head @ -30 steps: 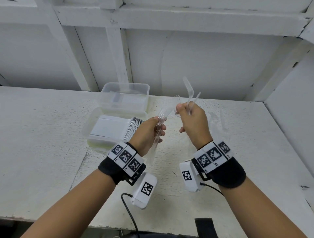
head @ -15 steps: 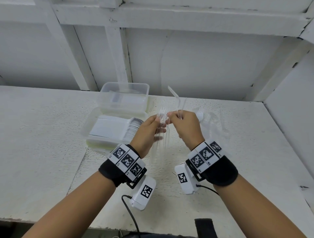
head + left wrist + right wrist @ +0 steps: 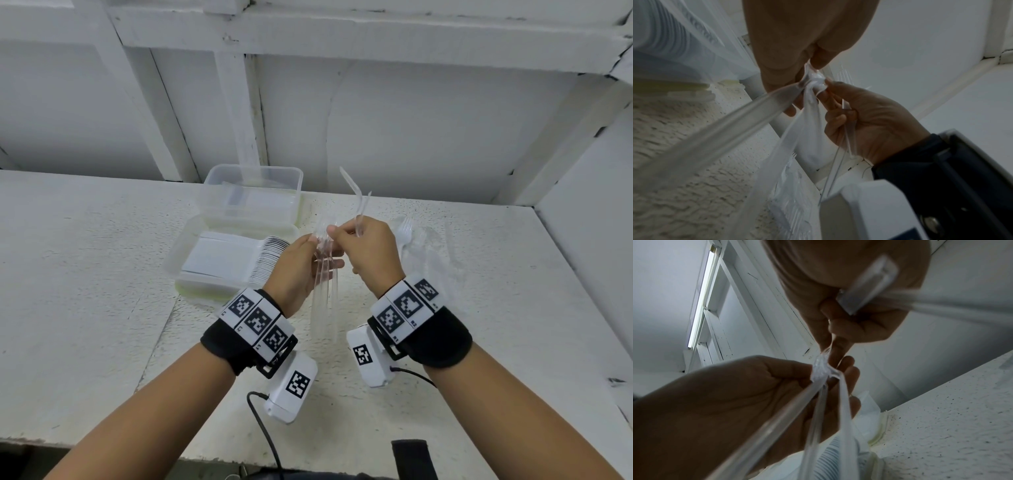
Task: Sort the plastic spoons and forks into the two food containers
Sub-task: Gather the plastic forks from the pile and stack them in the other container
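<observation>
My left hand (image 3: 320, 250) grips a bundle of clear plastic forks (image 3: 325, 294) near their heads, handles hanging down. My right hand (image 3: 334, 234) meets it, thumb and forefinger pinching a fork head in that bundle (image 3: 821, 368). The right palm also holds clear utensils (image 3: 358, 202) whose handles stick upward; a handle (image 3: 869, 288) crosses the palm. The near food container (image 3: 178, 260) holds a stack of white spoons (image 3: 267, 260). The far clear container (image 3: 253, 178) stands behind it. In the left wrist view the fork handles (image 3: 715, 138) run toward the camera.
Loose clear forks (image 3: 406, 229) and other clear cutlery (image 3: 431, 253) lie on the white table (image 3: 85, 274) right of my hands. A white wall with beams rises behind, and a side wall (image 3: 589, 240) closes the right. A black cable (image 3: 263, 428) hangs at the front edge.
My right hand has come down and left until it meets the left hand's forks. The forks in the left hand have swung from tilted to hanging straight down.
</observation>
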### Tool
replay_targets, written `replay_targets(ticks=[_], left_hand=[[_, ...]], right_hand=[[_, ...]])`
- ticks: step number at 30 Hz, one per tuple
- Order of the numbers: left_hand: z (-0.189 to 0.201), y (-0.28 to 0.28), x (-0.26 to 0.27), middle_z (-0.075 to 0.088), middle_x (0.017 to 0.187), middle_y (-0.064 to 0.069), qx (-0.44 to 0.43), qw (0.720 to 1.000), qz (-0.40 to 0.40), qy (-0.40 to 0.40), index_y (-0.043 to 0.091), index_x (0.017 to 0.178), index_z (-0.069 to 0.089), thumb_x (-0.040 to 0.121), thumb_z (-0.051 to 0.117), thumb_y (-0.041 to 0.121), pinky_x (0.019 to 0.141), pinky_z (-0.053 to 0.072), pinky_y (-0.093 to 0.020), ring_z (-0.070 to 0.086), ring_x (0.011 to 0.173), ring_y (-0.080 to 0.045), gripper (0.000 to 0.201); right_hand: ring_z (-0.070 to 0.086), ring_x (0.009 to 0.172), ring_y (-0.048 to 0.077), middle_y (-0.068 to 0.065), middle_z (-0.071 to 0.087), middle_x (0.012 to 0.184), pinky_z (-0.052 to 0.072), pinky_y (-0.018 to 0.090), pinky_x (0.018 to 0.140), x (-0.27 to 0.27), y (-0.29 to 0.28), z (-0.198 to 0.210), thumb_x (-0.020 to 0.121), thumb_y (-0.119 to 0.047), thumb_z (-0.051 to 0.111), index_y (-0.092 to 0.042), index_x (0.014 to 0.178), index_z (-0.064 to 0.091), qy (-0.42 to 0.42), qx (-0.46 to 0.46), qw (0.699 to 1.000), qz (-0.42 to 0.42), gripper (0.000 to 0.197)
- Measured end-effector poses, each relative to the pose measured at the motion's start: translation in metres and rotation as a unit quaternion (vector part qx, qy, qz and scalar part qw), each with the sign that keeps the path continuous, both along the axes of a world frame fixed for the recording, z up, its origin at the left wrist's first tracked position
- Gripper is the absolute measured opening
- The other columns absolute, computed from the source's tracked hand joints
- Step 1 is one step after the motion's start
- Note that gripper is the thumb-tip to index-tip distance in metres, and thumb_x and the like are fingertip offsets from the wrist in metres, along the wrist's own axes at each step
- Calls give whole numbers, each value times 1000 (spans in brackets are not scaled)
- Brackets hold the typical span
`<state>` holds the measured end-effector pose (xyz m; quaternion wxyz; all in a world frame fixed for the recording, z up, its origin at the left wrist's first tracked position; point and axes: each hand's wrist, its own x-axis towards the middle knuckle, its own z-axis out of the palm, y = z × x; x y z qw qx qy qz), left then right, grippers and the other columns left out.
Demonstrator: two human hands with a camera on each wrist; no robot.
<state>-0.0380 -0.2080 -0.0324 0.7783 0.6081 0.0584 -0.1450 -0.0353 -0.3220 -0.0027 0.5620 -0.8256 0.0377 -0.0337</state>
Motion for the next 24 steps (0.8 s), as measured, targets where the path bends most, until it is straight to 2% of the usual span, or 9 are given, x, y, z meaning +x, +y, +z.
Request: replay_targets(ticks=[2, 4, 7, 11, 15, 17, 19, 21, 24], left_hand=[[-1, 0, 1, 63, 108, -18, -10, 1000, -4, 11, 1, 110, 55, 101, 29, 18, 69, 50, -27, 61, 85, -23, 32], [1, 0, 2, 62, 93, -13, -37, 999, -11, 28, -1, 111, 55, 98, 31, 15, 67, 50, -26, 60, 75, -19, 31], [4, 2, 4, 52, 73, -5, -100, 994, -1, 51, 3, 102, 53, 97, 33, 11, 67, 48, -28, 55, 65, -15, 22], [7, 8, 6, 50, 69, -2, -177, 982, 24, 65, 11, 80, 53, 97, 38, 11, 73, 47, -29, 53, 68, -15, 23], [8, 9, 9, 49, 71, -5, -245, 965, 60, 65, 10, 78, 49, 97, 36, 9, 71, 51, -27, 55, 71, -16, 23], [6, 10, 11, 52, 73, -5, -265, 960, 66, 68, 9, 77, 47, 98, 35, 10, 75, 50, -33, 57, 76, -18, 24], [5, 11, 11, 57, 80, -6, -253, 964, 41, 73, 9, 77, 47, 98, 34, 15, 63, 47, -37, 61, 75, -22, 25], [5, 12, 10, 59, 90, -8, -249, 965, 19, 78, 7, 83, 50, 98, 32, 18, 51, 47, -31, 64, 74, -23, 26], [6, 13, 8, 62, 92, -12, -275, 957, 28, 93, 1, 89, 56, 99, 32, 18, 53, 53, -25, 68, 73, -21, 31]], right_hand=[[53, 41, -8, -5, 60, 63, 33, 7, 35, 0, 0, -1, 92, -22, 57, -10, 80, 60, 0, -1, 1000, 6, 18], [55, 44, -5, -7, 61, 64, 36, 6, 41, 0, 0, -2, 94, -24, 53, -12, 78, 61, -6, -20, 1000, 22, 21], [57, 58, -6, -15, 60, 67, 40, 5, 56, -1, -3, -3, 91, -22, 56, -19, 79, 64, -18, -62, 997, 51, 15], [54, 75, 6, -11, 58, 74, 39, 21, 66, -4, -7, -9, 91, -30, 55, -16, 83, 61, -9, -78, 995, 62, 17], [48, 66, 4, -11, 51, 72, 34, 20, 60, -16, -6, -20, 89, -45, 54, -20, 79, 50, 24, -60, 994, 85, 26], [51, 65, 7, -10, 53, 71, 37, 22, 60, -20, -4, -23, 88, -46, 56, -24, 79, 46, 41, -37, 993, 107, 25], [62, 73, 13, -7, 63, 73, 45, 29, 66, -21, -3, -26, 88, -42, 57, -28, 82, 45, 54, -17, 991, 122, 20], [68, 81, 17, -1, 70, 77, 49, 34, 77, -21, -3, -26, 89, -36, 58, -32, 87, 45, 50, -12, 990, 134, 14], [68, 78, 16, 0, 70, 71, 48, 32, 79, -20, -6, -25, 89, -32, 59, -26, 100, 49, 39, -7, 990, 134, 16]])
